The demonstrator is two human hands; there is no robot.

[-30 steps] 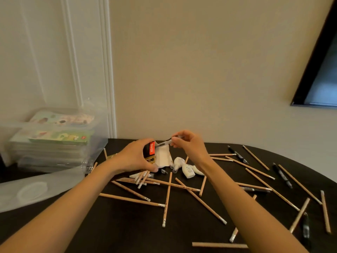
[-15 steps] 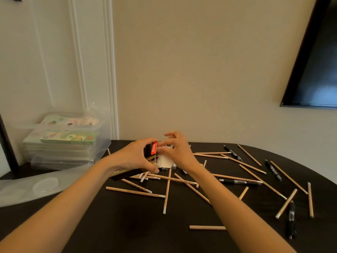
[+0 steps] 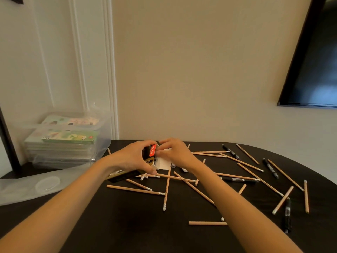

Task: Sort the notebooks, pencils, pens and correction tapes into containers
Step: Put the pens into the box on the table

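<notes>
left grip [image 3: 131, 157] curled round small card box [image 3: 152, 151], tilted over the table [image 3: 127, 225] amid loose pencils [image 3: 135, 190]. right grip [image 3: 177, 155] fingers curled at its open flap; pinch unclear. box looks light, crushable: hold long sides, not flap.

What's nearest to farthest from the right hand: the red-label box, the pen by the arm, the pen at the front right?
1. Red-label box, at the right hand's fingertips.
2. Pen by the arm, just right.
3. Front-right pen, near table edge.
</notes>
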